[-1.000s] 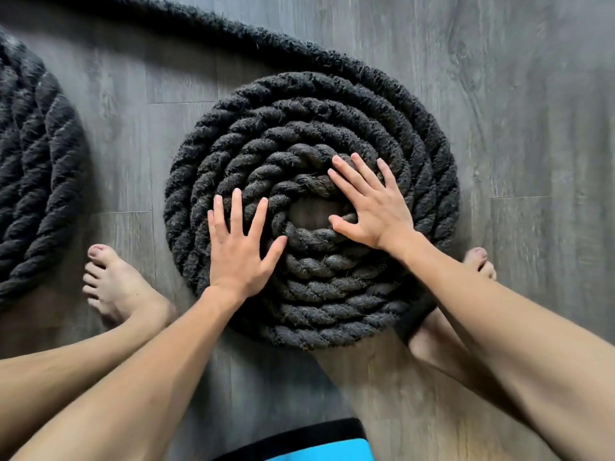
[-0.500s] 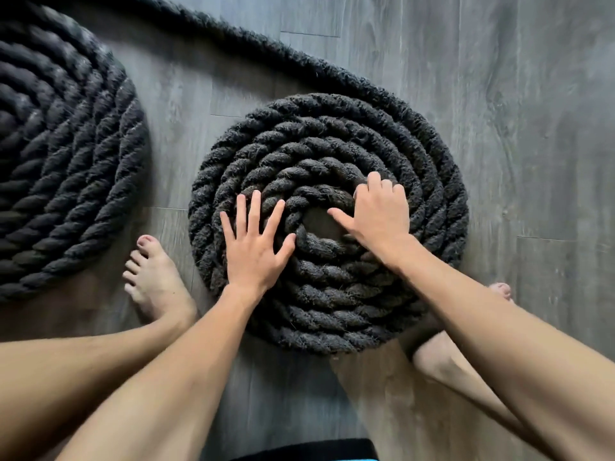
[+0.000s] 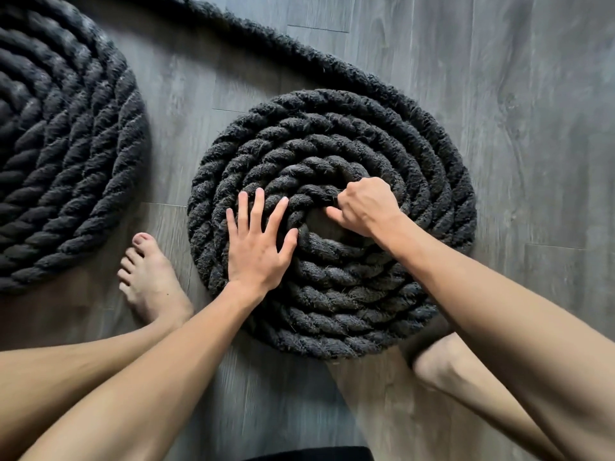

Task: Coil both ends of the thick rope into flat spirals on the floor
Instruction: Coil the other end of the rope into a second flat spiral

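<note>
A thick black rope lies on the grey wood floor, wound into a flat spiral (image 3: 332, 134) in the middle of the view. My left hand (image 3: 258, 242) presses flat on the spiral's left turns, fingers spread. At the centre hole my right hand (image 3: 364, 206) has its fingers curled round the innermost turn of rope. A second, larger spiral (image 3: 63, 141) of the same rope lies at the left edge. The connecting length of rope (image 3: 266, 31) runs from the middle spiral's outer turn up and left.
My bare left foot (image 3: 149, 277) stands on the floor between the two spirals. My right lower leg (image 3: 442, 364) touches the near right rim of the middle spiral. Bare grey floor planks (image 3: 532, 94) stretch to the right.
My right hand went from flat with straight fingers to curled round the innermost turn. The left hand stayed flat. The view shifted, showing more of the left spiral.
</note>
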